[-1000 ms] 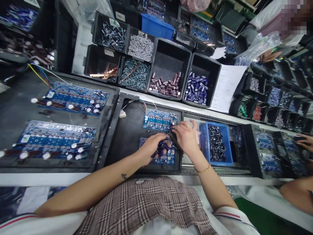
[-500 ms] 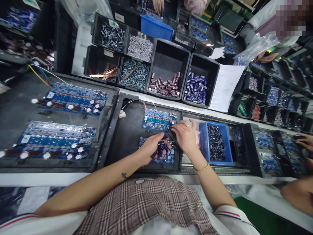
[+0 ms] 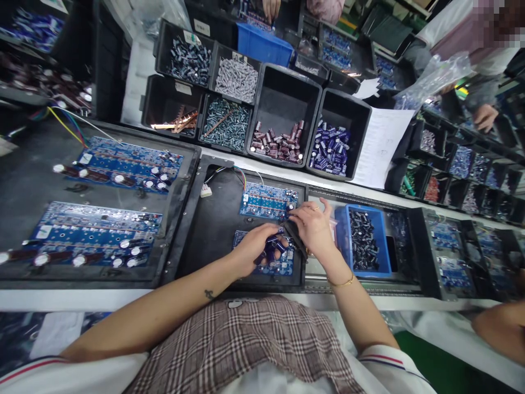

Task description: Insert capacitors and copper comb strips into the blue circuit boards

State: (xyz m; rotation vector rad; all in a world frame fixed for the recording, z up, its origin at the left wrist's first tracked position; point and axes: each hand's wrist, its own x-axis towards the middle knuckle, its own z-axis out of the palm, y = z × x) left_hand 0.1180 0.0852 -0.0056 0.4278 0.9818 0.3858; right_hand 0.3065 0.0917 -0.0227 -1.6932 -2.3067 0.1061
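Note:
Several dark blue capacitors (image 3: 274,247) are gathered in my left hand (image 3: 253,249), its fingers curled around them above the lower circuit board (image 3: 286,265). My right hand (image 3: 310,225) is bent at the right end of the upper circuit board (image 3: 262,200), fingertips pinched close to a capacitor (image 3: 290,208) on that board. What those fingertips hold is too small to make out. A dark strip-like thing (image 3: 296,239) lies below my right fingers. Both boards rest in a black tray (image 3: 205,230).
At the left, another black tray (image 3: 172,219) carries two larger-looking boards (image 3: 98,232). A blue bin (image 3: 365,241) of black parts stands right of my right hand. Behind are black bins (image 3: 285,93) of components and a paper sheet (image 3: 381,145). Another person's hand (image 3: 485,117) shows at upper right.
My hands have barely moved; the left fingers have shifted slightly on the capacitors. At the far right, another person's hand near the trays has gone out of view.

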